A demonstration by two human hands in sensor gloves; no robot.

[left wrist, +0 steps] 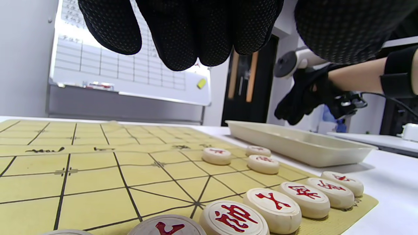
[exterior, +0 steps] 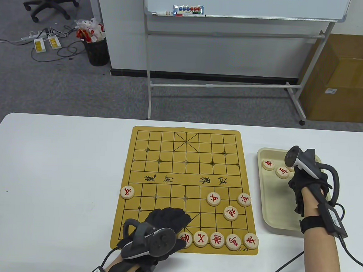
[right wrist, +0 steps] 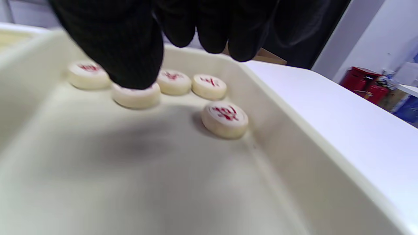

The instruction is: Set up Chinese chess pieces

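A yellow chess board [exterior: 168, 147] lies mid-table. Round wooden pieces with red characters stand on it: a row of several along the near edge [exterior: 217, 239], one at the left [exterior: 127, 192] and three at the right [exterior: 231, 213]. My left hand [exterior: 171, 218] hovers over the near row left of centre; in the left wrist view its fingers [left wrist: 183, 49] hang open above the board, holding nothing, over two shaded pieces [left wrist: 166, 227]. My right hand [exterior: 298, 183] is over the cream tray [exterior: 274, 218]. In the right wrist view one fingertip [right wrist: 134, 65] covers a loose piece [right wrist: 138, 98]; no piece is lifted.
Several more loose pieces lie in the tray [right wrist: 225, 119], two showing in the table view [exterior: 268, 164]. Cables trail from both wrists over the table's near edge. A whiteboard stand [exterior: 221, 86] and a cardboard box [exterior: 351, 78] stand beyond the table.
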